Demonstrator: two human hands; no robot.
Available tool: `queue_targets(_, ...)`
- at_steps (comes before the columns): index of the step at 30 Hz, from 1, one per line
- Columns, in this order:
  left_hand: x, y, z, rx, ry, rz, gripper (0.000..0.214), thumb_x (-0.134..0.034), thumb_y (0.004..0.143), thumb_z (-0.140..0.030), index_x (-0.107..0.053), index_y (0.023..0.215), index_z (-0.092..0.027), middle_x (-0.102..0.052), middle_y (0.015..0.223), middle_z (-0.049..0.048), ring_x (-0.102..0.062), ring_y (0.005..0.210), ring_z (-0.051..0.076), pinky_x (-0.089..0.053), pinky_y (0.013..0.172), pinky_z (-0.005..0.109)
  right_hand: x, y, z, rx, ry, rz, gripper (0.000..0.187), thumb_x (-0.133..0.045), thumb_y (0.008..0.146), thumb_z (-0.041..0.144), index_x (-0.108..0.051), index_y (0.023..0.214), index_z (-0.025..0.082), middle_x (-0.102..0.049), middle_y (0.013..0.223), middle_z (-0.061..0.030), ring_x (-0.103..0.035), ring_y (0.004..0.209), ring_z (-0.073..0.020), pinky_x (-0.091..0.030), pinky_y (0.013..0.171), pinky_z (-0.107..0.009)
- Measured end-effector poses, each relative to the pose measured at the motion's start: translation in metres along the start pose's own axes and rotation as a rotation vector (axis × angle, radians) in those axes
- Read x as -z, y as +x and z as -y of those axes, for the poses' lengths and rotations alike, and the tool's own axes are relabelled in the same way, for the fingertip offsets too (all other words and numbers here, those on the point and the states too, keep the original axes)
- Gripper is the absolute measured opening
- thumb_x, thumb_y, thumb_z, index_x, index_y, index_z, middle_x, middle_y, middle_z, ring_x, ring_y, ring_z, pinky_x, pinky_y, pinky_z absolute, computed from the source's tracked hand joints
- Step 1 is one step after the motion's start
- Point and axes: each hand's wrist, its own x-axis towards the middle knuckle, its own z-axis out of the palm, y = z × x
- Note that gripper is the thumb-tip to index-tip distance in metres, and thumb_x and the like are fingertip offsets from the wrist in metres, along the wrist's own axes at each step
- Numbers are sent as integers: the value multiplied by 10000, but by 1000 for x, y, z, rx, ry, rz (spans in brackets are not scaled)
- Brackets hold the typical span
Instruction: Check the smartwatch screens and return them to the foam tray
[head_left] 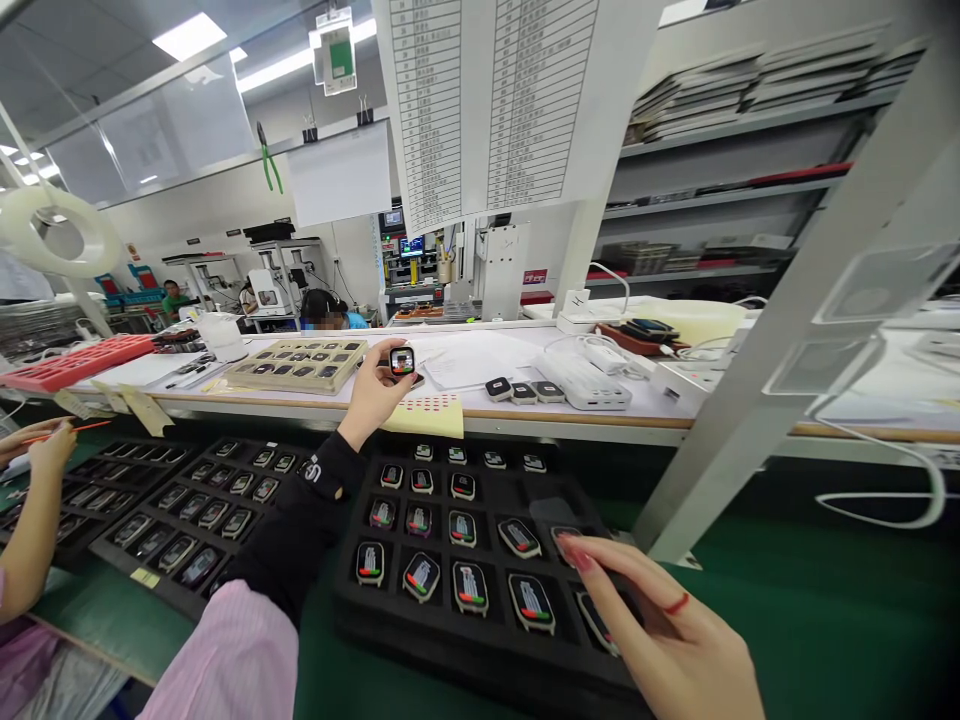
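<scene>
My left hand (369,395) is raised above the table edge, its fingers pinching a small square smartwatch (402,361) with a lit, colourful screen. Below it lies a black foam tray (480,660) holding rows of similar watches face up. My right hand (645,610) reaches over the tray's right end, with a red thread on one finger. Its fingertips rest on or beside a watch (596,620) that is mostly hidden. A second black foam tray (187,510) of watches lies to the left, under my left forearm's side.
A co-worker's hand (52,450) holds an orange pen at far left. On the white bench stand a tan tray of watches (296,365), a red tray (75,362), a yellow dotted sheet (427,415) and white power banks (581,380). A grey post (780,330) rises at right.
</scene>
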Motion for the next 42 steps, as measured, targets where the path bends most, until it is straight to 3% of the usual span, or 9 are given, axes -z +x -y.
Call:
queue_targets(17, 1, 0, -1, -28, 22, 16, 449, -706, 759, -136, -565, 1178, -217, -585, 1113, 72, -576, 683, 92, -422, 521, 179, -2, 0, 3, 66, 5, -4, 118, -673, 905, 358, -760, 911, 279, -747, 930, 3, -715, 887, -232, -583, 789, -270)
queue_targets(26, 3, -1, 6, -32, 21, 69, 527, -726, 767, -199, -557, 1265, -238, -553, 1210, 92, -616, 758, 110, -457, 573, 190, -2, -1, 3, 35, -9, -2, 171, -673, 892, 407, -763, 887, 262, -750, 911, -23, -722, 876, -267, -606, 764, -310)
queue_targets(34, -5, -9, -2, -25, -52, 66, 403, -666, 822, -221, -569, 1213, -213, -595, 1189, 81, -573, 699, 83, -489, 661, 214, -1, -3, -1, -21, -10, -7, 204, -685, 879, 437, -768, 875, 250, -753, 924, -32, -720, 900, -276, -605, 782, -305)
queue_targets(36, -7, -13, -6, -23, -64, 75, 402, -669, 820, -210, -570, 1210, -210, -598, 1185, 82, -569, 706, 87, -491, 673, 222, -1, -4, -2, -81, 3, -6, 227, -698, 867, 452, -763, 900, 237, -754, 932, -43, -720, 911, -281, -609, 796, -310)
queue_targets(40, -17, -39, -23, 34, -125, 159, 468, -709, 804, -223, -549, 1244, -233, -589, 1210, 84, -585, 767, 117, -493, 657, 229, -2, -1, 4, -189, 136, -33, 388, -713, 849, 460, -701, 1144, 208, -746, 861, -43, -728, 850, -258, -621, 805, -314)
queue_targets(42, -26, -61, -35, 92, -183, 254, 523, -720, 804, -221, -526, 1288, -254, -624, 1125, 68, -585, 768, 135, -489, 639, 234, -3, 4, 11, -232, 203, -34, 382, -739, 820, 461, -717, 1089, 191, -742, 829, -57, -727, 806, -263, -630, 787, -333)
